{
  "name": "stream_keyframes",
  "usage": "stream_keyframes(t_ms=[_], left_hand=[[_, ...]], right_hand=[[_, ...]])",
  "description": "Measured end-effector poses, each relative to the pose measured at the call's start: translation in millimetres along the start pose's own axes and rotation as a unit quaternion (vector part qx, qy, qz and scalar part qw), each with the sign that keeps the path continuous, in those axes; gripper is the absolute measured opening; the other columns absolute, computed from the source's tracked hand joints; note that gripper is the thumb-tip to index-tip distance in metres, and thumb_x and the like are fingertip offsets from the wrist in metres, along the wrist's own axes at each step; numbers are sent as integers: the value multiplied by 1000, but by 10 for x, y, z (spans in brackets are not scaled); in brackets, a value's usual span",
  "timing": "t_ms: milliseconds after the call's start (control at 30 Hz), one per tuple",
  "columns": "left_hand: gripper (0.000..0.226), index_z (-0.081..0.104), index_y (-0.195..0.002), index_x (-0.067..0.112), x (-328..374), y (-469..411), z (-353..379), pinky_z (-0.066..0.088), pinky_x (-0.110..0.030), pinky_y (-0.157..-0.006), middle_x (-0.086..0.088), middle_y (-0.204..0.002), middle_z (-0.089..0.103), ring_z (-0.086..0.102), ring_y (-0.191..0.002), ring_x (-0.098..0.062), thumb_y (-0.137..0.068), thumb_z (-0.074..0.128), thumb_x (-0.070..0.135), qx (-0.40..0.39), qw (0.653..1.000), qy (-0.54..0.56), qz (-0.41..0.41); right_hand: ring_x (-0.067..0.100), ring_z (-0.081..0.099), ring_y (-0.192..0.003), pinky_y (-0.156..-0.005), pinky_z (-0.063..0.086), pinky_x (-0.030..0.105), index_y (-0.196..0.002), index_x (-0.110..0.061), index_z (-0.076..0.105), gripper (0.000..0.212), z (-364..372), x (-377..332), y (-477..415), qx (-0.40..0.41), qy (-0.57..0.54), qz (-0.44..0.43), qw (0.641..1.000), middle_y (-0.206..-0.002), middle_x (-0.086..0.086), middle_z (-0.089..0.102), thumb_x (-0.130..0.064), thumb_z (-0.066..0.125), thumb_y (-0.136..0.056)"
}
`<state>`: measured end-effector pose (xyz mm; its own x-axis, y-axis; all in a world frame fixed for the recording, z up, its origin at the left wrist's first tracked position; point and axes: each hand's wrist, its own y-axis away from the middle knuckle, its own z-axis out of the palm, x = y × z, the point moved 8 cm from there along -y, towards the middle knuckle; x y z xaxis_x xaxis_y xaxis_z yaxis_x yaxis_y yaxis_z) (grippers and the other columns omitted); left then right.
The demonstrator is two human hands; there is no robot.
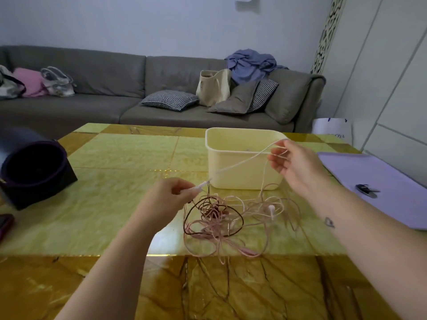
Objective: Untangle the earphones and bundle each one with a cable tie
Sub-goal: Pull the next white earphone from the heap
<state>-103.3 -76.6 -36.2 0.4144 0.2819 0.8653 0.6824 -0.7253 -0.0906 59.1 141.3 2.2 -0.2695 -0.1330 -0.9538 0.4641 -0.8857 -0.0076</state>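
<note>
Surface [129, 153]: yellow-green marbled panels, amber border. Cream plastic bin [242, 179] standing upright right of centre. Dark purple cylindrical bag [34, 172] lying on its side at left. Lavender tray [381, 179] at right, carrying a small dark item [367, 190], too blurred to identify. Behind: grey sofa [104, 72] holding a houndstooth cushion [169, 100], beige tote bag [213, 88], crumpled blue cloth [251, 63] and pink bundle [30, 82].

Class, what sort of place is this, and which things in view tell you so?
Most likely a home living room: a long grey sofa with cushions and bags stands behind a glossy table, where tangled earphones lie beside a plastic tub.
</note>
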Motion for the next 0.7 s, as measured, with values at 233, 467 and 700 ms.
stream_keyframes(t_ms=[233,467,700], left_hand=[[9,65,-86,31,406,120,-184,47,-8,-68,7,-83,66,59,-73,-1,-88,63,22,133,972,172,87],[6,68,-88,28,648,198,-135,51,-16,-71,9,-82,70,63,-81,-5,-86,65,23,118,953,249,126],[21,66,-96,24,819,226,27,50,-17,-66,13,-82,69,59,-70,-3,-87,60,6,25,938,306,162]], right_hand=[[17,55,-61,-57,45,26,-80,-9,59,23,-302,-63,12,65,43,7,997,-71,5,57,-10,43,-97],[13,51,-115,-88,40,22,-130,-22,52,53,38,60,313,-174,550,-16,817,-124,-1,56,-8,67,-82],[6,59,-59,-67,48,17,-107,-23,63,20,881,-446,783,-281,374,-209,859,-61,-4,63,-14,63,-89]])
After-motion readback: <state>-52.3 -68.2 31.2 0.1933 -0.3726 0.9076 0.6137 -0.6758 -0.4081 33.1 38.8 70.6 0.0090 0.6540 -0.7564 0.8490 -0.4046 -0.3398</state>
